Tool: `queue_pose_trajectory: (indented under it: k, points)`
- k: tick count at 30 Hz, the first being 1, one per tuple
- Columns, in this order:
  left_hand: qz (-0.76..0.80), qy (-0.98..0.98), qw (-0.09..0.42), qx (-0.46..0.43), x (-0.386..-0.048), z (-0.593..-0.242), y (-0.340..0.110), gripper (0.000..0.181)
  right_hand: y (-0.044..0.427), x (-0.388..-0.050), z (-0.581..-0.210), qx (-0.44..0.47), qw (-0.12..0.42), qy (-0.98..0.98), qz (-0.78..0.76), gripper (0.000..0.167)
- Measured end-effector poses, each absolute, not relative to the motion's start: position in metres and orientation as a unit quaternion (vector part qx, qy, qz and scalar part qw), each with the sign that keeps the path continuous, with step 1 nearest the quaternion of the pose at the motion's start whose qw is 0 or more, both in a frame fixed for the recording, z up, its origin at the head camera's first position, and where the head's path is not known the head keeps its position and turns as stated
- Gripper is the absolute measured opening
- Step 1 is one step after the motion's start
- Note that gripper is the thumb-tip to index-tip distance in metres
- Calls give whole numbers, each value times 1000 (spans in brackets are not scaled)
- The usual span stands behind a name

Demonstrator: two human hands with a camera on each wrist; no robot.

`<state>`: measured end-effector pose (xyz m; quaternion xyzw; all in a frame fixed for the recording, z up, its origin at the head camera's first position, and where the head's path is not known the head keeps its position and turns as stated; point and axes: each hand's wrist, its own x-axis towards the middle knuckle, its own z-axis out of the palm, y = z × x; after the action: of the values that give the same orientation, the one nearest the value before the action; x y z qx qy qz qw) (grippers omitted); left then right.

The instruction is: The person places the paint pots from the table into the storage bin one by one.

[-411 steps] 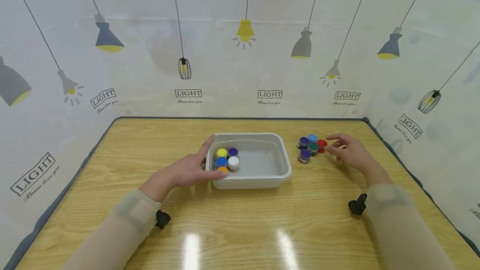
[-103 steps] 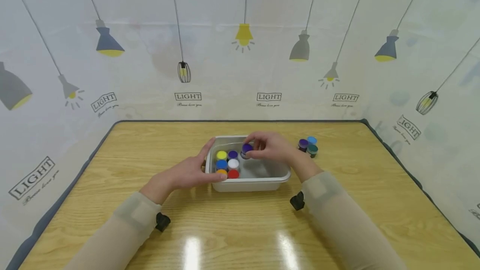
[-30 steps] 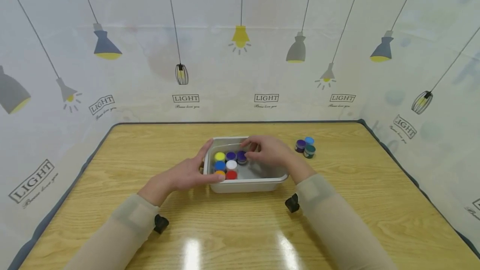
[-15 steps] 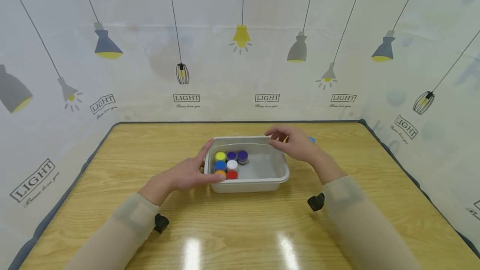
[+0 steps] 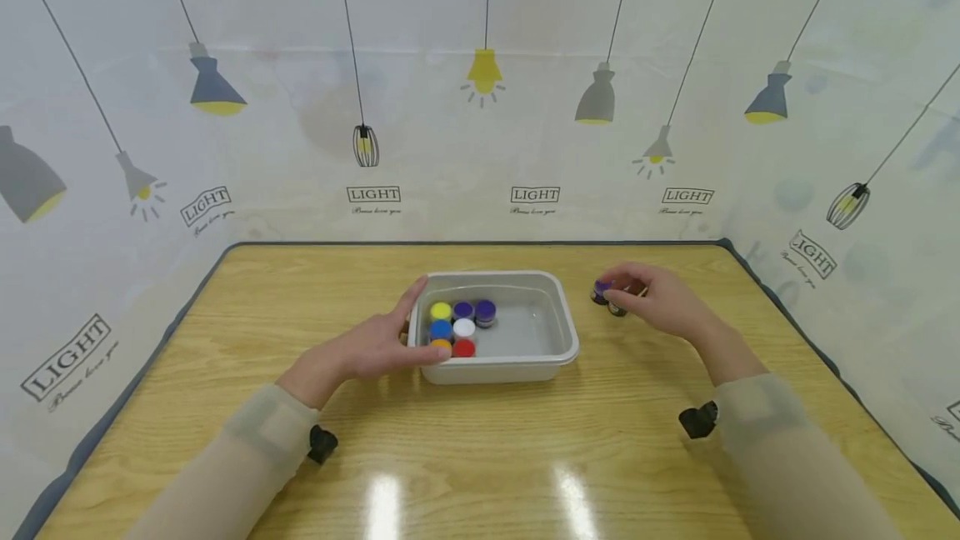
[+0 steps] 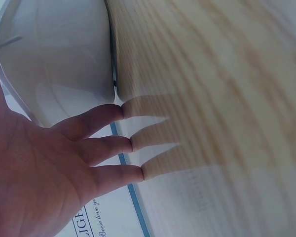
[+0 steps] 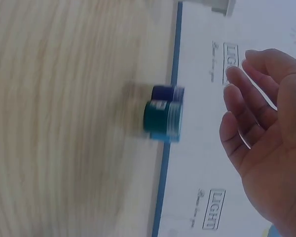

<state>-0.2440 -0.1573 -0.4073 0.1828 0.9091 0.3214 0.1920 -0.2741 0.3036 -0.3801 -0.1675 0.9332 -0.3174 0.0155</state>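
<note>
White rectangular plastic box (image 5: 491, 371) sits on the wood-grain table (image 5: 480, 457); seven small round jars stand in its left half. Column at the box's left end, front to back: orange-lidded jar (image 5: 438, 346), blue-lidded jar (image 5: 441, 330), yellow-lidded jar (image 5: 441, 312). Next column: red-lidded jar (image 5: 464, 348), white-lidded jar (image 5: 464, 329), purple-lidded jar (image 5: 462, 311). Second purple-lidded jar (image 5: 485, 312) is just right of that one, by the box's back wall. Left hand (image 5: 371, 348) is at the box's left end: thumb laid over the front rim, forefinger at the back corner, other fingers straight and spread. Right of the box, near its back, three more jars bunch up: dark purple jar (image 5: 599, 294), dark green jar (image 7: 160, 117), light blue jar (image 7: 166, 138). Right hand (image 5: 663, 302) is over that bunch, fingers loosely bent, thumb apart from forefinger, nothing clamped; can't tell if the tips touch a lid.
</note>
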Motion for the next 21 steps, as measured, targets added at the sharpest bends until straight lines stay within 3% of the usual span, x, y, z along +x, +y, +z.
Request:
queue_pose_trajectory:
  k: [11,21]
  points:
    - [322,909,193,182,-244,-408,-157,126,346,-274,-396,-124,35,946,-298,39]
    - [330,906,194,181,-244,-409,-159,126,348,-288,-413,-94,61,945,-308,49]
